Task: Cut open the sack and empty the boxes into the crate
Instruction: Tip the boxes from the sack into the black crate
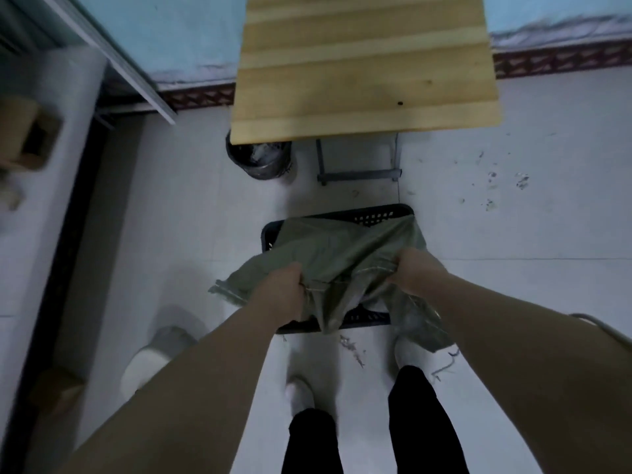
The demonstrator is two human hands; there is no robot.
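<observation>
**Pale tiled floor: sack held over crate**

Pale tiled floor point(513, 234), blue wall point(171, 29) behind. Frame dim and soft. Person stands and looks straight down.

Left hand point(285, 285): fingers curled tight round a bunched stretch of the sack's stitched edge. Right hand point(415, 271): fist closed on the same edge, farther right and a little higher. The hands are apart, with the hem strung between them and sagging in the middle.

Sack point(342, 248): olive-green woven cloth, limp.
- The gripped edge is nearest the person.
- Long axis runs away from the person toward the bench, and the far end droops at the crate's far rim.
- One loose corner sticks out left past the left hand.
- A ragged flap hangs below the right hand toward the floor.
- Whether it bears print cannot be told in the blur.

Crate point(376, 213): black plastic with perforated walls, on the floor directly under the sack. The far rim and a strip of the near wall show; the sack covers the rest. Contents hidden.

Near: white shoes point(301, 393) and black trouser legs point(417, 422) just behind the crate. Loose threads point(354, 350) lie on the tiles between the shoes and the crate.

Farther: wooden plank bench point(366, 73) on grey metal legs beyond the crate, with a dark round bin point(261, 162) partly under its near left corner. At the left margin, a blurred cardboard box point(27, 131) on a white surface.
</observation>
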